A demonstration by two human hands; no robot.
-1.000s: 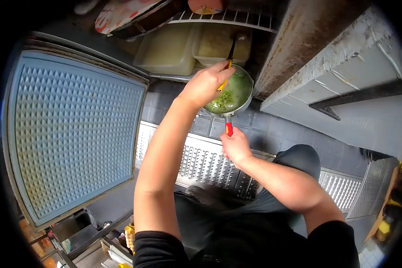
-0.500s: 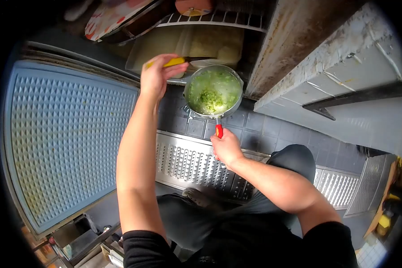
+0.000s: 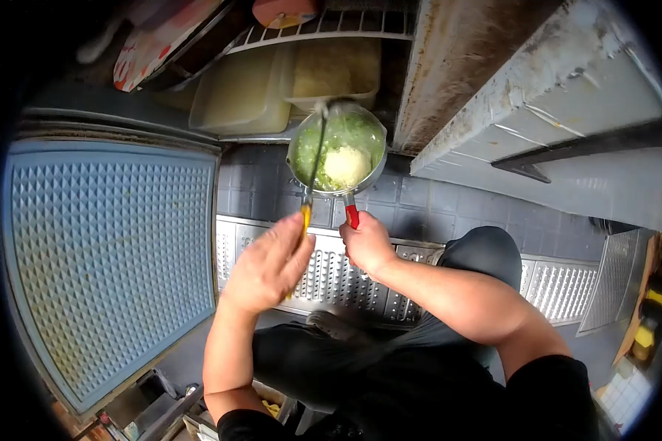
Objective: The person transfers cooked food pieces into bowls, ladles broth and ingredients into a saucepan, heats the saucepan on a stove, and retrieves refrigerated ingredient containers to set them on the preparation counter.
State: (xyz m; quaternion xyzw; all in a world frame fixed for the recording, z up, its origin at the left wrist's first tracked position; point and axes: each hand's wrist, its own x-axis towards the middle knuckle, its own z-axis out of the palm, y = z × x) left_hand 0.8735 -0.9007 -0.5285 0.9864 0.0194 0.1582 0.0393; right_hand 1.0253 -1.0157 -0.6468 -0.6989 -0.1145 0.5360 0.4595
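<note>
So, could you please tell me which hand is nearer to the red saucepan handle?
Right: the right hand grips the red saucepan handle, while the left hand is to its left, apart, holding a yellow utensil handle.

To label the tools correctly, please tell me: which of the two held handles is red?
The red one is the pot handle, gripped by the right hand; the utensil handle in the left hand is yellow.
</note>
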